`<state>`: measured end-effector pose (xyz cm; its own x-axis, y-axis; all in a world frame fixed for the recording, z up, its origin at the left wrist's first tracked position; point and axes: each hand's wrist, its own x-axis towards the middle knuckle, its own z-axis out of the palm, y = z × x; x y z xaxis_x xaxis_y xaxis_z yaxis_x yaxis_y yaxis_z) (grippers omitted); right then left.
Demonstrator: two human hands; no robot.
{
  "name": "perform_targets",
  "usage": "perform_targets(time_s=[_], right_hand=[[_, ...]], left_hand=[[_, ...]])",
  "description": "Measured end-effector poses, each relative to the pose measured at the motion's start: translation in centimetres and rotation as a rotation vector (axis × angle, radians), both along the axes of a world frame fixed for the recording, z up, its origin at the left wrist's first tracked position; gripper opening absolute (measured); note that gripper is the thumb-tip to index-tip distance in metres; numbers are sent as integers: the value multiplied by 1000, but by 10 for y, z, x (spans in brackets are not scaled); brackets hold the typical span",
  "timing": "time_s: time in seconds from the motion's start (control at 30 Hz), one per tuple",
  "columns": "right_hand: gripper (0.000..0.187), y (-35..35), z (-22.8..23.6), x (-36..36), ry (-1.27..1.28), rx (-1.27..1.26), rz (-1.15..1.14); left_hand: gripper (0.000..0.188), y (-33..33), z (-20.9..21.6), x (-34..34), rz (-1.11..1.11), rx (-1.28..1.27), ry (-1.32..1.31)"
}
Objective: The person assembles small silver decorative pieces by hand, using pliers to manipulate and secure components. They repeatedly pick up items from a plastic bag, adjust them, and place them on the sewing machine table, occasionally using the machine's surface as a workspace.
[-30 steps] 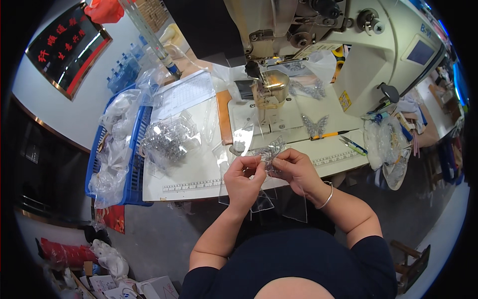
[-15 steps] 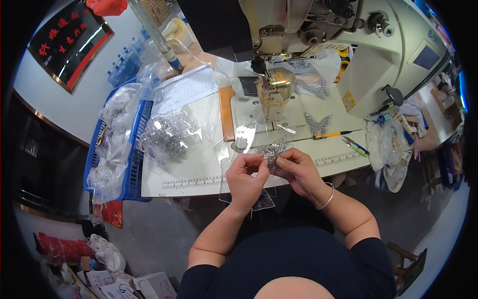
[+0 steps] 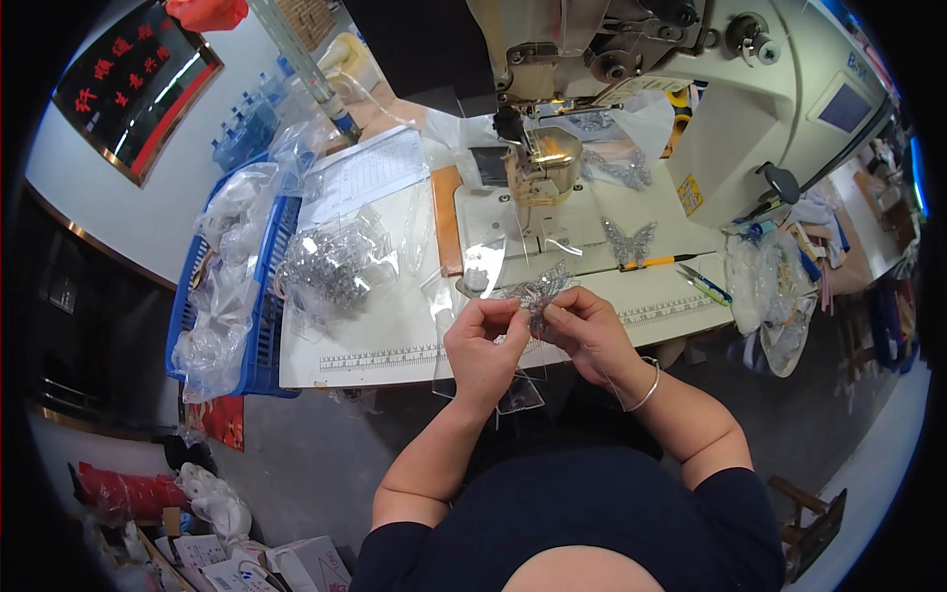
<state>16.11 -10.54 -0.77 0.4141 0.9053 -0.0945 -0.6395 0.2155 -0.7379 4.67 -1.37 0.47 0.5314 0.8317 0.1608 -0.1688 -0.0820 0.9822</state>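
Observation:
A silver, glittery butterfly appliqué (image 3: 543, 286) is held up at the table's front edge, between my two hands. My left hand (image 3: 483, 345) pinches its left side with thumb and forefinger, and my right hand (image 3: 589, 333) grips it from the right. Clear plastic film (image 3: 485, 266) lies around the piece and hangs below my fingers, so its lower part is partly hidden. Just beyond stands a sewing machine (image 3: 547, 163). To its right, a second silver butterfly (image 3: 629, 243) lies flat beside an orange pen (image 3: 659, 261).
A heap of silver pieces in clear film (image 3: 335, 261) lies at left, near a written sheet (image 3: 370, 173). A blue basket (image 3: 266, 326) of plastic bags stands beyond the table's left edge. Thread snips (image 3: 708, 289) and a plastic bag (image 3: 755, 286) lie at right. A printed ruler (image 3: 385, 361) borders the front.
Both hands stay at nearly the same spot, still on the butterfly. The butterfly has tilted slightly, and a clear film edge now shows over my right wrist.

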Motion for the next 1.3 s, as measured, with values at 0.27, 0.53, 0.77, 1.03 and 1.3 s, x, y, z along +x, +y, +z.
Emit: perform_targets(time_s=[0.27,0.53,0.77,1.03,1.3], right_hand=[[5,0,3,-1,-7,-12,-6],[5,0,4,0,-13,-30,-10],[6,0,4,1,6,-6,20],[13,2,5,4,-126,-65,0],[8,5,-5,8,-63,-69,-57]], left_hand=[[12,1,-3,1,11,3,-3],[12,1,-1,1,7,-4,0],[12,1,-3,3,38,25,-4],[13,0,-9,6,50,109,33],[33,4,-9,9,24,23,-29]])
